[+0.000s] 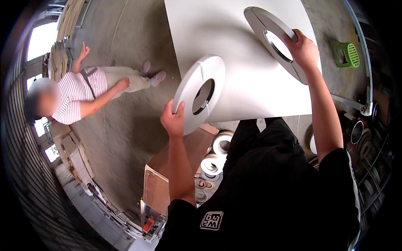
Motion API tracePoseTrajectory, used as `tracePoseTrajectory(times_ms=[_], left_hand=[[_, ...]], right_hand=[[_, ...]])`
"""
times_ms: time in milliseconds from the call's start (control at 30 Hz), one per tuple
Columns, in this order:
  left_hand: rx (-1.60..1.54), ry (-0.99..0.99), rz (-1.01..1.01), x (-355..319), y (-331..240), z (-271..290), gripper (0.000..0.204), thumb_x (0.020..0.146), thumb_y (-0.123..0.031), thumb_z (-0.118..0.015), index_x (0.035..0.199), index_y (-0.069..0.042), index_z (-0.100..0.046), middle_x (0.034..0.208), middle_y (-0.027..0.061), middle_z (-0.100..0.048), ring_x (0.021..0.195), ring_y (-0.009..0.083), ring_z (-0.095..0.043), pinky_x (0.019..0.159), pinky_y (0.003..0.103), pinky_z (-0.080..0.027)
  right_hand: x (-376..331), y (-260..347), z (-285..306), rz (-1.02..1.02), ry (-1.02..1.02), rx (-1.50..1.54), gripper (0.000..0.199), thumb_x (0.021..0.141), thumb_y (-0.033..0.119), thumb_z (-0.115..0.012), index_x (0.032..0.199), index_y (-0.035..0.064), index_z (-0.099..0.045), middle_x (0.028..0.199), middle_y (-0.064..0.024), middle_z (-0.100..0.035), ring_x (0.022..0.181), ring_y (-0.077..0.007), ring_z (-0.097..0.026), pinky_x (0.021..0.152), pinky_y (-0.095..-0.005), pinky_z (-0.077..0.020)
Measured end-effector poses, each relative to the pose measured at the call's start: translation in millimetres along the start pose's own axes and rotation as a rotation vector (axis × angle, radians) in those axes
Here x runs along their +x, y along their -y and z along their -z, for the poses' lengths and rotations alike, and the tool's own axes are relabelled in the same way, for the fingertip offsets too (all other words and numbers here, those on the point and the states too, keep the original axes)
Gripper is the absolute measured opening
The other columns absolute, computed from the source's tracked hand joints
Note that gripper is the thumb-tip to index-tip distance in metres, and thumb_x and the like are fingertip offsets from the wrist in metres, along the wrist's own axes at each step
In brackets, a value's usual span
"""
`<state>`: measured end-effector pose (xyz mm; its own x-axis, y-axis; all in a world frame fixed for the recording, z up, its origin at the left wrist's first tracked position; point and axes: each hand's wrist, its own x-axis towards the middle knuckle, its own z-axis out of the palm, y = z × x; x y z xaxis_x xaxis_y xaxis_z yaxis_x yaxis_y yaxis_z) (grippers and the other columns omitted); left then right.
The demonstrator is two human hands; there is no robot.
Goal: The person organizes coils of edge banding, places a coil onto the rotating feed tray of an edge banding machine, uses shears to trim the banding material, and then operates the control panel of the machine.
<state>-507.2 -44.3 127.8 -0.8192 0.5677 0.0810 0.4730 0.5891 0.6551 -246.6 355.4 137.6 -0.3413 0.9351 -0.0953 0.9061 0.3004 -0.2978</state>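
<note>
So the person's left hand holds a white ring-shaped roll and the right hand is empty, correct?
The right hand isn't empty: the head view shows it gripping another white roll. The left hand does hold its ring-shaped roll.

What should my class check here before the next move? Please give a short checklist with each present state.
1. Left hand has a grip on the left roll: ok, at its rim.
2. Right hand has a grip on the right roll: ok.
3. Rolls apart from each other: ok, a gap shows.
4. Rolls level: not ok, both are tilted.
5. Rolls clear of the white table: cannot tell.
6. Other person out of reach of the rolls: ok, seemingly, standing off to the left.
</note>
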Motion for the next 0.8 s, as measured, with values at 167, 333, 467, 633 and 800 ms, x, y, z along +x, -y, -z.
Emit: tracePoseTrajectory(times_ms=[167,333,467,633,800], left_hand=[[-0.05,0.112,-0.145,-20,-10,1,0.03,0.08,-0.009,-0.08,0.107,-0.001,-0.07,0.099,0.0138,-0.073,0.087,0.0213,-0.07,0.081,0.034,-0.054],[-0.042,0.173,-0.228,-17,-15,2,0.029,0.078,-0.007,-0.082,0.103,-0.001,-0.07,0.097,0.0142,-0.073,0.087,0.0266,-0.071,0.08,0.035,-0.054],[-0.086,0.211,-0.201,-10,-23,5,0.029,0.078,-0.01,-0.081,0.104,-0.002,-0.07,0.095,0.0147,-0.072,0.086,0.0276,-0.07,0.08,0.035,-0.054],[0.092,0.438,0.026,-15,-24,8,0.033,0.083,-0.026,-0.077,0.109,-0.007,-0.071,0.097,0.016,-0.073,0.088,0.0336,-0.071,0.078,0.04,-0.055],[0.128,0.382,0.185,-45,-26,5,0.035,0.087,-0.031,-0.072,0.114,-0.009,-0.07,0.097,0.0177,-0.073,0.093,0.0384,-0.07,0.08,0.043,-0.055]], right_hand=[[-7,1,3,0.007,-0.035,-0.007,0.05,0.093,0.062,-0.055,0.116,0.0183,-0.067,0.097,-0.0079,-0.075,0.091,-0.0307,-0.071,0.078,-0.0415,-0.056],[-10,-2,1,-0.001,-0.025,0.009,0.052,0.092,0.062,-0.055,0.118,0.0181,-0.067,0.097,-0.009,-0.075,0.091,-0.0317,-0.071,0.078,-0.0417,-0.056],[-13,-6,2,-0.027,-0.034,0.009,0.054,0.092,0.062,-0.056,0.121,0.0169,-0.067,0.098,-0.0101,-0.075,0.092,-0.0314,-0.072,0.079,-0.0423,-0.056],[-14,-15,5,-0.101,-0.024,0.034,0.056,0.093,0.059,-0.058,0.127,0.0155,-0.064,0.103,-0.0127,-0.074,0.095,-0.0306,-0.071,0.082,-0.042,-0.0566],[-17,-28,6,-0.144,-0.045,0.125,0.055,0.091,0.056,-0.06,0.12,0.0095,-0.068,0.099,-0.0175,-0.074,0.093,-0.0363,-0.071,0.083,-0.046,-0.0548]])
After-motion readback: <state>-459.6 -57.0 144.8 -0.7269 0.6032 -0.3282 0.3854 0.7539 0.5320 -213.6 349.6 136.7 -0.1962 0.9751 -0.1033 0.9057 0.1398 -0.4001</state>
